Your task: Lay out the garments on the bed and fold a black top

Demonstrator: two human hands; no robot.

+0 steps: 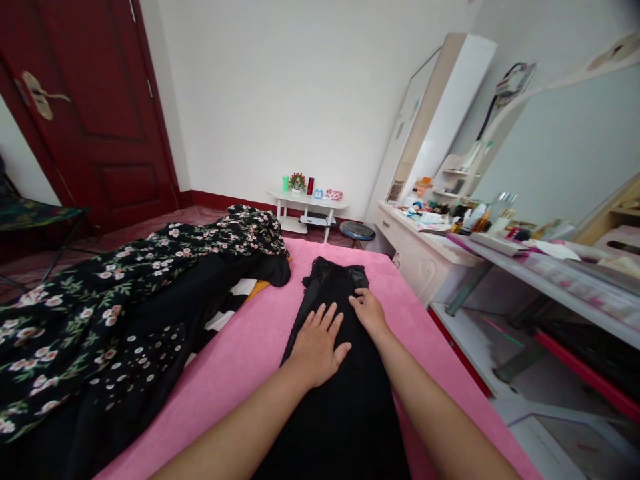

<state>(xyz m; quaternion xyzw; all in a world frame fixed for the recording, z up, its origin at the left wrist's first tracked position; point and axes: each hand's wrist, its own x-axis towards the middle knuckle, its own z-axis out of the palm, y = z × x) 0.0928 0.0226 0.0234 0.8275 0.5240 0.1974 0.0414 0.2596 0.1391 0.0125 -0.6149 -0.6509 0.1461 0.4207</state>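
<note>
A long black garment (345, 393) lies lengthwise down the middle of a pink bed cover (240, 360). My left hand (317, 343) lies flat on it, palm down, with the fingers spread. My right hand (369, 308) rests on the same garment a little farther away and to the right, its fingers stretched out and pressed on the cloth. Neither hand holds anything.
A heap of black floral and dotted clothes (125, 300) covers the bed's left side. A white dresser (425, 257) with cosmetics and a mirror (560, 147) stand to the right. Beyond are a small white table (306, 200), a round stool (357, 231) and a dark red door (95, 107).
</note>
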